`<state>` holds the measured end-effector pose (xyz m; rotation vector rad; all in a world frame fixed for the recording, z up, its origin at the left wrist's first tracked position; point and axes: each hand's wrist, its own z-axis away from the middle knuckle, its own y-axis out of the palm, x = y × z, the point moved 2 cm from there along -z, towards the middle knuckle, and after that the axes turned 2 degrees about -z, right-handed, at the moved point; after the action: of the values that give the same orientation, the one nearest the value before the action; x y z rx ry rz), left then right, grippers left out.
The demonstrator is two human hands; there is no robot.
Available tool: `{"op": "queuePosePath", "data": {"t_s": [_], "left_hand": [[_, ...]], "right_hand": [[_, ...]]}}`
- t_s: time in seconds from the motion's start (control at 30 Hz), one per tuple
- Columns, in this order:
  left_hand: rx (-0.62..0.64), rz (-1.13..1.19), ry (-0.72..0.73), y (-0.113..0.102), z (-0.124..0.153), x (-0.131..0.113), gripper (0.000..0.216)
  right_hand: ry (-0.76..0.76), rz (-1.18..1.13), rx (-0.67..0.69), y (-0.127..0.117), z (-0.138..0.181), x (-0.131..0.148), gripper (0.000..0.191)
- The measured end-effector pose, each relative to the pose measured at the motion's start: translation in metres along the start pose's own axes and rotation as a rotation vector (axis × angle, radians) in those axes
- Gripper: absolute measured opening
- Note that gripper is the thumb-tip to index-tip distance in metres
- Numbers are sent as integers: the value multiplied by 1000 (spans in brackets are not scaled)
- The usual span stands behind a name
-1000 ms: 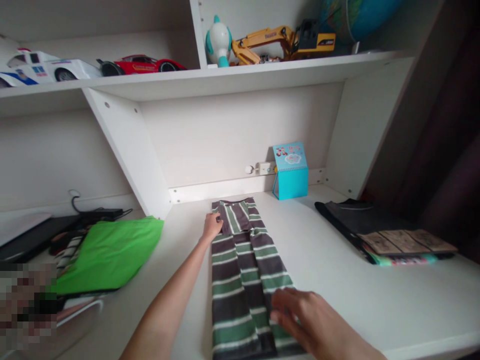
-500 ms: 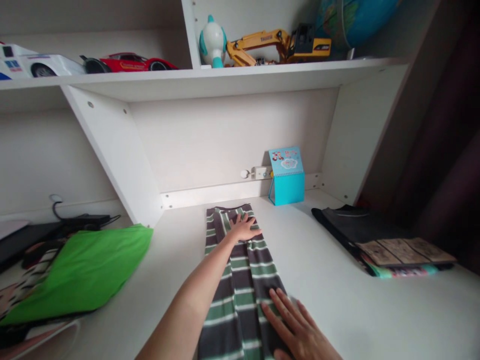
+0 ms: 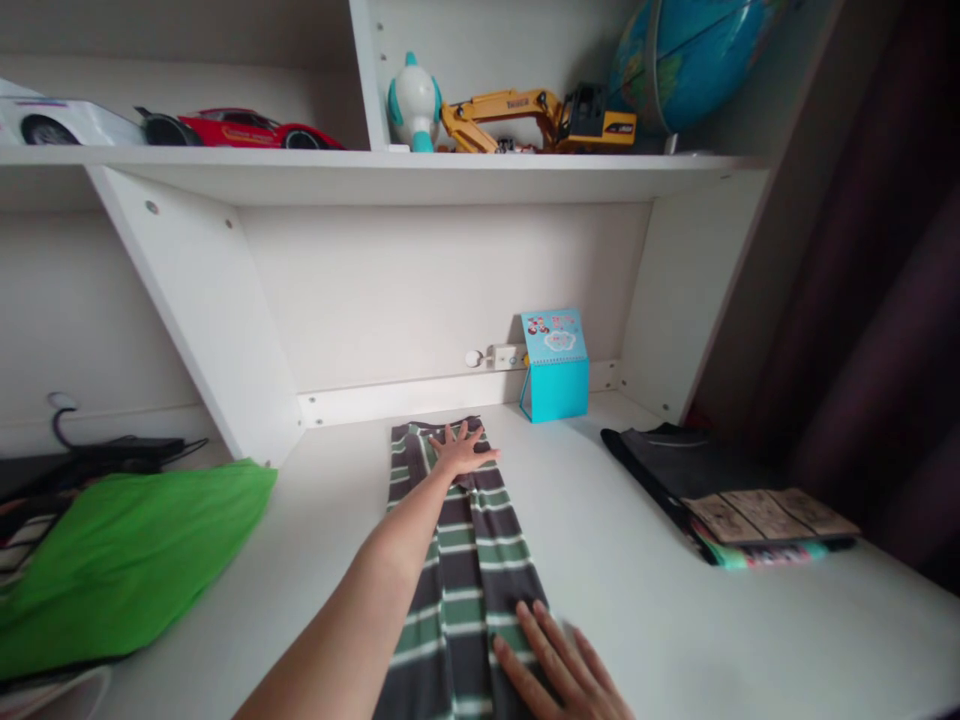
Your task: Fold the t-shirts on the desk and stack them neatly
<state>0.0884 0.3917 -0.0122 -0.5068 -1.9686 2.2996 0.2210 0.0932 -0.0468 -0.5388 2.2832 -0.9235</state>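
Observation:
A striped shirt in dark grey, green and white lies on the white desk, folded into a long narrow strip. Its far end is near the back of the desk, and its near end runs out of the bottom of the view. My left hand rests flat on the far end, fingers spread, with the forearm stretched across the cloth. On the right edge of the nearer part lies my right hand, palm down with fingers extended; its wrist is cut off by the frame.
A green cloth lies over other clothes on the left. Folded dark garments are stacked at right. A blue desk calendar stands at the back by a socket. Toys, including a yellow excavator, sit on the shelf above.
The camera view has shifted slightly, so everything sits a little further left. Both hands stay flat on the striped shirt in about the same places.

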Motion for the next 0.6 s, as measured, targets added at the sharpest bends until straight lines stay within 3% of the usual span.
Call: {"op": "queuePosePath", "data": {"t_s": [0.1,0.2,0.37,0.47,0.6], "left_hand": [[6,32,81,-8,20,-3,78],[-60,26,165,-15,67,1,73],[-25,-69,346,-14,203,11,70],[-47,-204,476,4,280,18,70],[-382,-470,670,45,334,27,61]], "right_hand": [[24,9,-48,-8,-6,-4,73],[18,-39,-36,-11,-7,-3,76],[74,-207,66,-6,0,0,71],[118,-342,150,-7,2,-1,67],[148,-484,254,-14,6,-6,64]]}}
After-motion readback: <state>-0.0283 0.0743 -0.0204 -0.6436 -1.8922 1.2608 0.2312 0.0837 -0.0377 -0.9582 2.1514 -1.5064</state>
